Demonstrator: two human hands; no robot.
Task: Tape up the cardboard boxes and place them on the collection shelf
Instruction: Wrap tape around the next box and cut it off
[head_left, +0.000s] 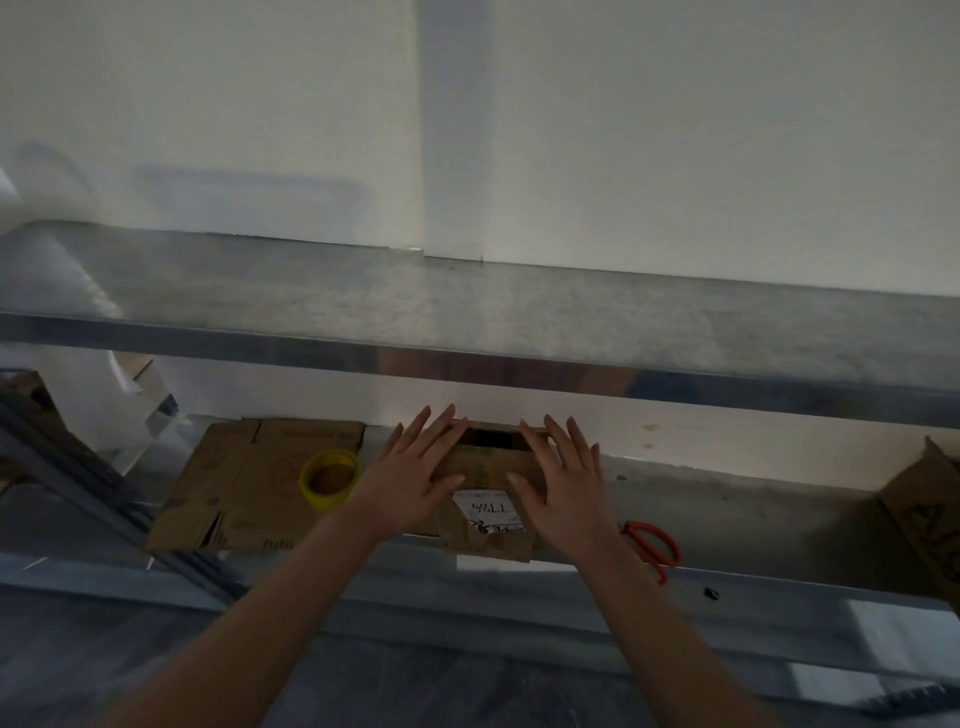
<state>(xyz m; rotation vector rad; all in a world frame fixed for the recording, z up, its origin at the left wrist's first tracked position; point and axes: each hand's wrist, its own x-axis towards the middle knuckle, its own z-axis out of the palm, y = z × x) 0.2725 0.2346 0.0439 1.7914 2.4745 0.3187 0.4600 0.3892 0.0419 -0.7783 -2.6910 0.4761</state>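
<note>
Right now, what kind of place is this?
Probably a packing or storeroom corner: bare metal shelving, a small cardboard box, with a yellow tape roll and orange-handled scissors either side of it.

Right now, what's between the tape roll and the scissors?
Head view: between tape roll and scissors sits the cardboard box, left hand and right hand flat on it.
</note>
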